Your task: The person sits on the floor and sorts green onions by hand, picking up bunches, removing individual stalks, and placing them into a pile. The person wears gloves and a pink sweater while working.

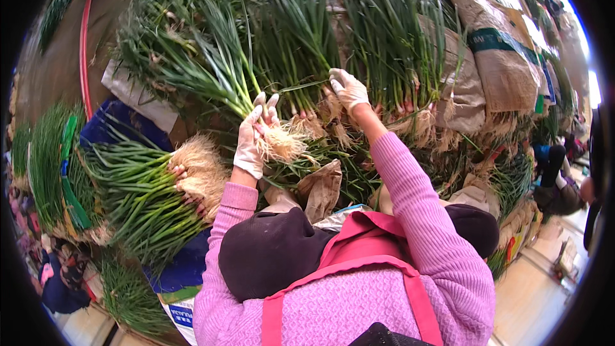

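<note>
My left hand, in a whitish glove, grips a small bunch of spring onions just above the roots. Their pale, stringy roots hang out to the right, and the green leaves fan up and to the left. My right hand, gloved too, has its fingers curled round the lower stalk of a spring onion at the edge of the big heap. A thin green leaf stretches between the two hands. Other spring onions lie in the heap beyond, roots towards me.
To my left, a trimmed-looking pile of spring onions rests on blue sheeting. A woven sack with a green band covers onions at the right. Loose leaves and a brown sack piece lie by my knees. Other people sit at the edges.
</note>
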